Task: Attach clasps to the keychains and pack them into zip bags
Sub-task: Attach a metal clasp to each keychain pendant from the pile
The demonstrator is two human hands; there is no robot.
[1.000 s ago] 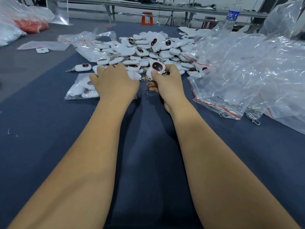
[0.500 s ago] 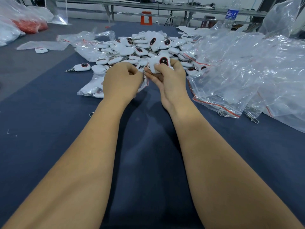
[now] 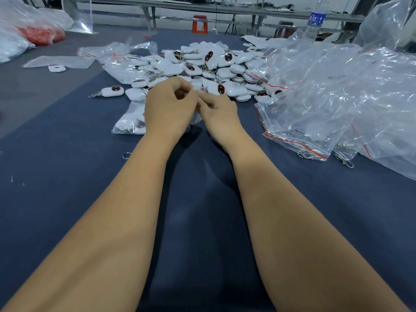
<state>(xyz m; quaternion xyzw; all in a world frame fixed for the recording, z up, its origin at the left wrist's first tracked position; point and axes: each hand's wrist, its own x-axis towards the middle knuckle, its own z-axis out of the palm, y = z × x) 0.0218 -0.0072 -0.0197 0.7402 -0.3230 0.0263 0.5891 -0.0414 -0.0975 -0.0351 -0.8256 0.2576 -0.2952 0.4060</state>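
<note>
Two hands, left hand [image 3: 167, 108], right hand [image 3: 219, 110], pinching one zip bag [image 3: 130, 122], one keychain pile [image 3: 209, 66]

Bare blue tabletop [image 3: 67, 199] is left near; passage is blocked far by the keychain pile [image 3: 213, 66] and right by zip bags [image 3: 337, 97].

We see a dark blue counter [image 3: 67, 199]. At its far right edge stands a clear water bottle [image 3: 316, 19] with a blue label; beyond its far edge, an orange stool [image 3: 199, 24] sits on the floor.
</note>
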